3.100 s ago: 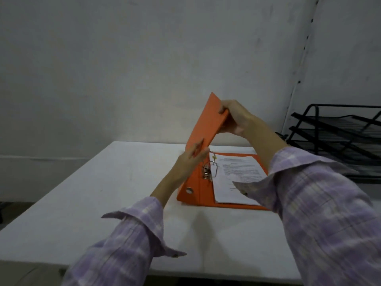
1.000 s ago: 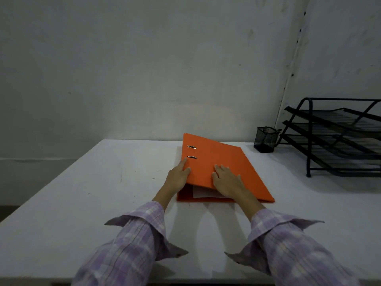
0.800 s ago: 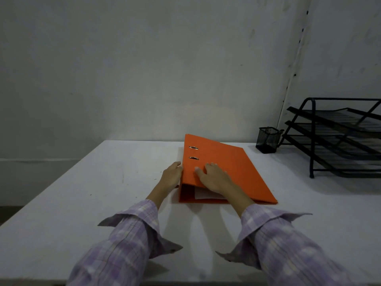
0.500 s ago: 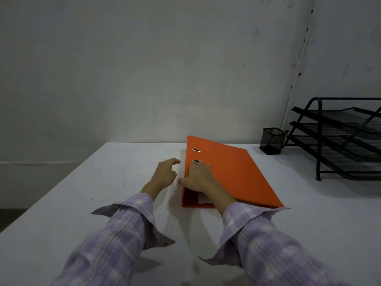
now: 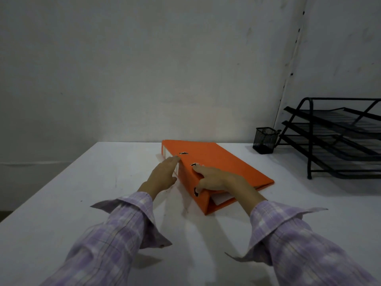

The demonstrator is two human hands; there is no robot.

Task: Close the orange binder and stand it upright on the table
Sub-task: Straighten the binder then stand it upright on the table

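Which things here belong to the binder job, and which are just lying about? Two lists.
Job: orange binder, closed and lying flat; left hand against its spine; right hand on its cover; table.

Lying about: mesh pen cup; black letter tray rack.

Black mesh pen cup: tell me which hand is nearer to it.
Right. The right hand grips the orange binder at its near spine corner, closer to the pen cup; the left hand lies beyond the spine.

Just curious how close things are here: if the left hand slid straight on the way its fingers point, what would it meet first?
The orange binder: the left hand lies flat beside its spine with fingertips apparently already touching the white spine label.
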